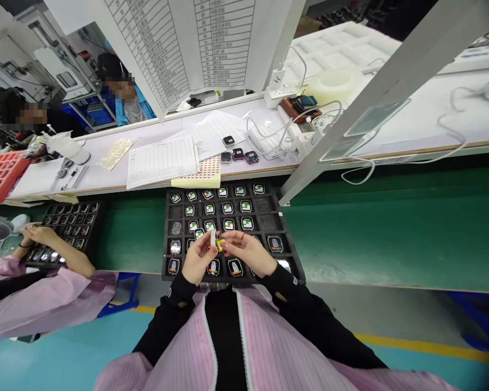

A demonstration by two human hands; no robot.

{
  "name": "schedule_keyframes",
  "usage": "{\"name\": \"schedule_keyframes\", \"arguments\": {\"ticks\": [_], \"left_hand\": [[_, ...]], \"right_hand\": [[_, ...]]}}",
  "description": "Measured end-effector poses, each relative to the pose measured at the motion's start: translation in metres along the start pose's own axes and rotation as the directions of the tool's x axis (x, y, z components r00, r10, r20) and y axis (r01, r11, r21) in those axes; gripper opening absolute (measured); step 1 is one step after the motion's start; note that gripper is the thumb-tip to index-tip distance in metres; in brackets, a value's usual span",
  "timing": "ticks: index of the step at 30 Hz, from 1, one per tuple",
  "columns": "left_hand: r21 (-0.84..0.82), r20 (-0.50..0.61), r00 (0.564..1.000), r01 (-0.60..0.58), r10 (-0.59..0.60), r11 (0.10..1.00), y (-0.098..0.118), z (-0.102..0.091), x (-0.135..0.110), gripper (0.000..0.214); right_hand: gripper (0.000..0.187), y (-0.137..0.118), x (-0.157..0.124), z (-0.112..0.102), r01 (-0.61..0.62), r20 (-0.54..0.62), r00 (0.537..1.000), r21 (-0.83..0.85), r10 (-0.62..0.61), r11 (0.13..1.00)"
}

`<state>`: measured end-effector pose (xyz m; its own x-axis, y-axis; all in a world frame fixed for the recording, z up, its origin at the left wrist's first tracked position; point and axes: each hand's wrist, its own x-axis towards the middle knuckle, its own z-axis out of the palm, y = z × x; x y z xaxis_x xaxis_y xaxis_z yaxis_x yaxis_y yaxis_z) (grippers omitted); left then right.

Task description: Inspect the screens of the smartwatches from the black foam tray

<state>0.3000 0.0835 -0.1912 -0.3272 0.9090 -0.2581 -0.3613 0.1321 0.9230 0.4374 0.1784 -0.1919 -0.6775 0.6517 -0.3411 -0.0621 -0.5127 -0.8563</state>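
Two hands are seen close together over the near half of a black tray (269,221), which lies on the green worktop (391,233) at its near edge. The left hand (199,255) is closed in a pinch on a small white piece (212,237). That piece is held upright, long axis running approx. away from the body, its top end clear of the fingers. The right hand (248,252) is closed in a pinch on a small yellow piece (220,244), w/ the other fingers loosely curled.

The yellow piece is found just beside the lower end of the white piece, to its right, btwn the two sets of fingertips. Whether the two pieces touch cannot be told, as both are too small. Both pieces are thus located at the hands themselves, neither resting in the tray. The right hand is nearer to the yellow piece, the left to the white.

Below the hands, watches (229,224) w/ lit screens are seated one per compartment. At the worktop's left end a second tray (71,220) is worked over by another person's hand (38,234). Papers (162,160) are laid on the raised shelf (158,130) past the tray's far edge.
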Motion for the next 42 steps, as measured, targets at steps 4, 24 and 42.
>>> {"name": "schedule_keyframes", "arguments": {"ticks": [4,24,42], "left_hand": [[-0.152,-0.019,0.997,0.067,-0.071,0.986,-0.001,0.003,-0.006,0.064],[-0.190,-0.052,0.994,0.087,-0.098,0.978,0.002,-0.007,-0.028,0.067],[-0.148,-0.271,0.958,0.050,-0.089,0.988,0.000,-0.041,-0.065,0.066]], "right_hand": [[0.044,-0.002,0.000,0.003,0.073,-0.054,0.996,-0.025,-0.075,0.997],[0.054,0.011,0.023,0.001,0.034,0.238,0.971,-0.196,0.014,0.980],[0.048,0.054,0.100,0.017,0.406,0.392,0.912,-0.905,-0.123,0.124]]}}
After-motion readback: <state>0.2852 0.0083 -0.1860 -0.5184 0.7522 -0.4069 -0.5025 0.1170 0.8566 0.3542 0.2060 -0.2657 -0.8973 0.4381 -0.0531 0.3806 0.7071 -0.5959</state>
